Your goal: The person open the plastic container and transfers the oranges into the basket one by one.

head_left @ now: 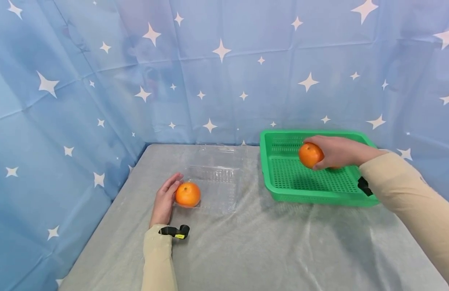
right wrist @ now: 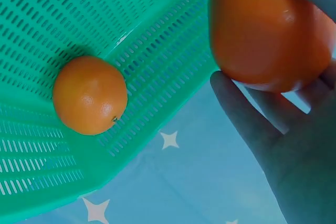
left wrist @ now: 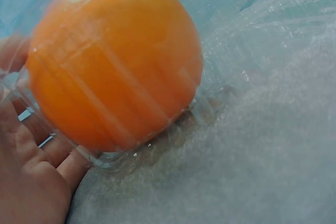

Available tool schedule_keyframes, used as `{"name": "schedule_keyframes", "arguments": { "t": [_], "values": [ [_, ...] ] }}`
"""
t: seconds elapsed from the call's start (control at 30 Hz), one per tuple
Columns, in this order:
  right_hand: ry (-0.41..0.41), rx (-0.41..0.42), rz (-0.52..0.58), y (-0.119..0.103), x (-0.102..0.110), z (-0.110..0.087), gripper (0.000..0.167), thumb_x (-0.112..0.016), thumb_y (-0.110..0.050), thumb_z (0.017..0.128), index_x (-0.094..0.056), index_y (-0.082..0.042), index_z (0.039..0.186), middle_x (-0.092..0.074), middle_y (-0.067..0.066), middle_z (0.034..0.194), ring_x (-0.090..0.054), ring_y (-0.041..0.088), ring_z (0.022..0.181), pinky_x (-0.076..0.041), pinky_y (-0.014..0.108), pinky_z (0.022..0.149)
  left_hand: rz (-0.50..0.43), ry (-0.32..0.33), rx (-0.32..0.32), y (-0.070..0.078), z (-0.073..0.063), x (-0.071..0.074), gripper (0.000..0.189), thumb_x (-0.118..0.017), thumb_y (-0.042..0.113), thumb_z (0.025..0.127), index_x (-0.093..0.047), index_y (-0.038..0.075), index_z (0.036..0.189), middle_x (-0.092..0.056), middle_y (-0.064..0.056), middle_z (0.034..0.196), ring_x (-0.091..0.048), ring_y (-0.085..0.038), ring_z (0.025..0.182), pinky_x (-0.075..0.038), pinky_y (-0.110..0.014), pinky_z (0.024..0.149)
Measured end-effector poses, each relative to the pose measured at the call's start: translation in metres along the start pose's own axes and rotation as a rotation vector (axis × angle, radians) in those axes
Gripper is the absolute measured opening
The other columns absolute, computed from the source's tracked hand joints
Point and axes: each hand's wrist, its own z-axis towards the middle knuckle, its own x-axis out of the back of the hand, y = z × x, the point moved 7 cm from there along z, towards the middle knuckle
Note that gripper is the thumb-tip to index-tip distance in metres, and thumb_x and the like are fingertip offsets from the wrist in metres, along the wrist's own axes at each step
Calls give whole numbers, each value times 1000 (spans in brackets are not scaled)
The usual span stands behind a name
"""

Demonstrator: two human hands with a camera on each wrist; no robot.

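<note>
My right hand point(head_left: 333, 149) grips an orange point(head_left: 310, 155) above the green basket point(head_left: 319, 197), fingers and thumb around the fruit. A second orange point(right wrist: 90, 95) lies inside the basket near its corner, mostly hidden behind the hand in the head view. On the left, a clear plastic box point(head_left: 219, 190) with its lid point(head_left: 221, 152) folded back rests on the grey cloth. One orange point(head_left: 188, 194) sits in the box's front left part. My left hand point(head_left: 165, 200) holds the box's left wall beside that orange, and the plastic shows between palm and fruit in the left wrist view.
Grey cloth covers the table point(head_left: 246, 250). A blue curtain point(head_left: 224, 81) with white stars hangs behind and on the left side. The basket stands at the back right, apart from the plastic box.
</note>
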Motion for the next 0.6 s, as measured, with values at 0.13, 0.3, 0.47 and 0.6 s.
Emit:
{"name": "schedule_keyframes", "arguments": {
  "t": [0.13, 0.3, 0.47, 0.6],
  "values": [
    [9, 3, 13, 5, 0, 2, 73, -77, -26, 65, -41, -8, 126, -48, 10, 115, -53, 22, 84, -45, 38, 62, -13, -6, -1, 1, -2, -1, 44, -52, 38, 89, -47, 21, 129, -47, 5, 129, -42, -12, 118, -30, -38, 101],
    [12, 3, 57, 10, -1, 7, 70, -77, -23, 65, -40, -10, 123, -44, 13, 113, -52, 23, 82, -45, 38, 60, -5, -10, 12, 6, -7, -4, 43, -50, 36, 90, -46, 22, 130, -46, 5, 130, -42, -12, 119, -29, -38, 101],
    [29, -11, 67, 16, -1, 9, 67, -75, -18, 65, -40, -12, 122, -42, 15, 113, -53, 25, 82, -45, 39, 60, -17, -11, 4, 1, -2, -2, 45, -52, 39, 88, -47, 22, 130, -47, 6, 129, -41, -11, 119, -29, -38, 101],
    [30, -20, 83, 22, -2, 10, 68, -72, -13, 65, -37, -10, 123, -38, 18, 114, -52, 28, 83, -45, 40, 61, -21, -12, -3, 2, -2, -2, 45, -52, 38, 89, -46, 20, 130, -47, 5, 129, -41, -12, 119, -28, -38, 102]
  ]
}}
